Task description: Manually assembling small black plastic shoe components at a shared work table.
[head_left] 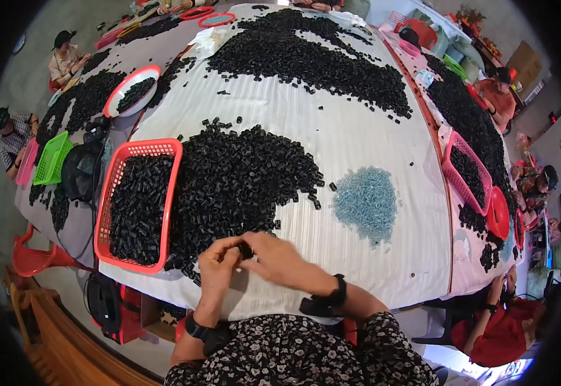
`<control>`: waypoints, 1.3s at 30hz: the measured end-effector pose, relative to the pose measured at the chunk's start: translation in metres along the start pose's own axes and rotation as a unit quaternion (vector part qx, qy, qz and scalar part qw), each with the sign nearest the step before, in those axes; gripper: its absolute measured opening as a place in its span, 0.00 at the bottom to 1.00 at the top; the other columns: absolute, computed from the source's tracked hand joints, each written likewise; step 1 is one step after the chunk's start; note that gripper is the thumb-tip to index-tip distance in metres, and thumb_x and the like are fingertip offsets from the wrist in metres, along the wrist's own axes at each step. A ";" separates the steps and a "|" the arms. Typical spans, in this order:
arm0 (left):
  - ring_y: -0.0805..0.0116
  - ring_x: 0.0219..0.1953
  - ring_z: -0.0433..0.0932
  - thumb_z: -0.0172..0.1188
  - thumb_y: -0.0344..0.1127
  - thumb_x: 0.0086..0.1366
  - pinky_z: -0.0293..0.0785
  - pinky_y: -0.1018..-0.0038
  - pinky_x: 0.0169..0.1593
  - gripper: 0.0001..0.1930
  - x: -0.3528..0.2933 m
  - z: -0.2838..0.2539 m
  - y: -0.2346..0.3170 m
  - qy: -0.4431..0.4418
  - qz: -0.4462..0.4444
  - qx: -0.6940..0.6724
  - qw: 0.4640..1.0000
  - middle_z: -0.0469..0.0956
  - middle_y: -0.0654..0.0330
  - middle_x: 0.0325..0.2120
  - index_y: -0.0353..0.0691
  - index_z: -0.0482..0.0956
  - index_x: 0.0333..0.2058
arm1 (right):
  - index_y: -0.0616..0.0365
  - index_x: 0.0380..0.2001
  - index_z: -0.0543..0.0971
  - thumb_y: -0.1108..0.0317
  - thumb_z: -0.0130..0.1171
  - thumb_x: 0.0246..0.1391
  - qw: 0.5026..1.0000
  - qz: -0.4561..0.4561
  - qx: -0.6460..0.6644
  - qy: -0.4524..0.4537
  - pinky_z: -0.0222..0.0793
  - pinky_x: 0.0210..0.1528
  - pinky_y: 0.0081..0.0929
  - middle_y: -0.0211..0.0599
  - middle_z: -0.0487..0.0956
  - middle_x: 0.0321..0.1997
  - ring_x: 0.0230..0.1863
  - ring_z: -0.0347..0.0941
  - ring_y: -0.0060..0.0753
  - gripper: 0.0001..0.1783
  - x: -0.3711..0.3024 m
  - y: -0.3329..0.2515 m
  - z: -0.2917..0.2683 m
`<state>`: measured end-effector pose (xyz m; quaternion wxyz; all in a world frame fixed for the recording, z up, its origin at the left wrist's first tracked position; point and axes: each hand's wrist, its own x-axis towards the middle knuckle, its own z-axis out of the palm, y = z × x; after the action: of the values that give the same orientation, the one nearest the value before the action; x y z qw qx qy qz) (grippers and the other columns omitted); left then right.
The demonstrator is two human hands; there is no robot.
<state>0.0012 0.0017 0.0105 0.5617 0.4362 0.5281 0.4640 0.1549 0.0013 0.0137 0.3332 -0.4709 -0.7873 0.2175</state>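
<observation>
My left hand (pixel 219 265) and my right hand (pixel 282 262) meet over the near edge of the white-covered table. Between their fingertips is a small black plastic cylinder (pixel 245 251), partly covered by the fingers. Both hands are closed on it, the right one slightly blurred. Just beyond them spreads a large heap of black plastic cylinders (pixel 235 174). To the left a red mesh basket (pixel 176 193) is filled with more of them. Right of the heap lies a pile of small clear bluish pieces (pixel 366 202), too small to name.
Another black heap (pixel 312 61) covers the table's far part. A red-rimmed white bowl (pixel 109 103) stands at far left, a pink basket (pixel 483 199) at right. Several people sit around the neighbouring tables; a person in red (pixel 502 334) is close on my right. A red stool (pixel 36 257) stands at left.
</observation>
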 end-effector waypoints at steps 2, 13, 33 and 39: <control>0.80 0.23 0.73 0.52 0.23 0.60 0.68 0.85 0.28 0.10 0.002 -0.020 0.005 -0.015 0.019 -0.022 0.999 0.76 0.64 0.23 0.34 0.79 0.40 | 0.61 0.33 0.73 0.71 0.54 0.46 0.987 -0.073 -0.139 0.019 0.69 0.35 0.33 0.44 0.73 0.32 0.37 0.71 0.44 0.09 -0.011 0.036 -0.023; 0.81 0.19 0.69 0.61 0.26 0.58 0.64 0.85 0.23 0.09 0.018 -0.078 0.055 0.145 0.160 0.106 0.971 0.68 0.68 0.20 0.34 0.72 0.36 | 0.63 0.25 0.69 0.80 0.50 0.42 0.914 0.133 -0.371 0.093 0.68 0.32 0.38 0.45 0.68 0.29 0.33 0.69 0.45 0.03 -0.036 0.118 -0.065; 0.58 0.30 0.71 0.61 0.23 0.47 0.69 0.68 0.34 0.09 -0.008 -0.033 -0.017 -0.115 0.379 0.487 0.779 0.70 0.55 0.26 0.35 0.73 0.29 | 0.62 0.33 0.72 0.79 0.51 0.48 0.979 0.050 0.008 0.198 0.63 0.25 0.23 0.36 0.71 0.25 0.22 0.66 0.26 0.07 0.006 0.053 -0.032; 0.55 0.32 0.69 0.60 0.25 0.49 0.68 0.67 0.37 0.08 -0.006 -0.023 -0.024 -0.165 0.362 0.551 0.734 0.68 0.54 0.26 0.35 0.71 0.28 | 0.60 0.31 0.71 0.77 0.54 0.51 0.971 0.109 0.180 0.110 0.59 0.26 0.14 0.24 0.68 0.24 0.25 0.61 0.12 0.04 0.014 0.021 -0.017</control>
<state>-0.0203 -0.0082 -0.0131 0.0911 0.8970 0.3927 0.1812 0.1756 0.0245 0.0161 0.4716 -0.5073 -0.6376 0.3372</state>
